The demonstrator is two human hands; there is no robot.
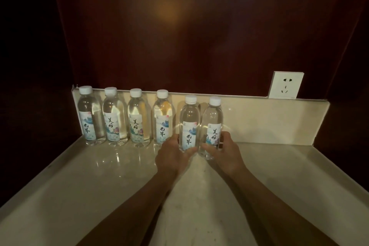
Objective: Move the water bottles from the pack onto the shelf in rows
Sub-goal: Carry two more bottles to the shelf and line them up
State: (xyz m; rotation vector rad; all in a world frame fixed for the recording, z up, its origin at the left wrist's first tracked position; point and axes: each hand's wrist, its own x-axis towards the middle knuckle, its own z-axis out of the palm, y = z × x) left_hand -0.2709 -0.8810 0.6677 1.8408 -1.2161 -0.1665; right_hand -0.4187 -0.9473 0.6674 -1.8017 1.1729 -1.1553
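Several clear water bottles with white caps and printed labels stand in a row against the pale backsplash of the stone shelf (99,175). The leftmost bottle (88,116) is near the left corner. My left hand (171,158) grips the low part of one bottle (188,122). Beside it, my right hand (225,154) grips another bottle (212,126). Both held bottles are upright, side by side, a little in front of the row's right end. No pack is in view.
A white wall socket (285,85) sits above the backsplash (269,118) at the right. Dark wood panels enclose the back and sides. The shelf has a raised rim along its left and right edges, and its right part is bare.
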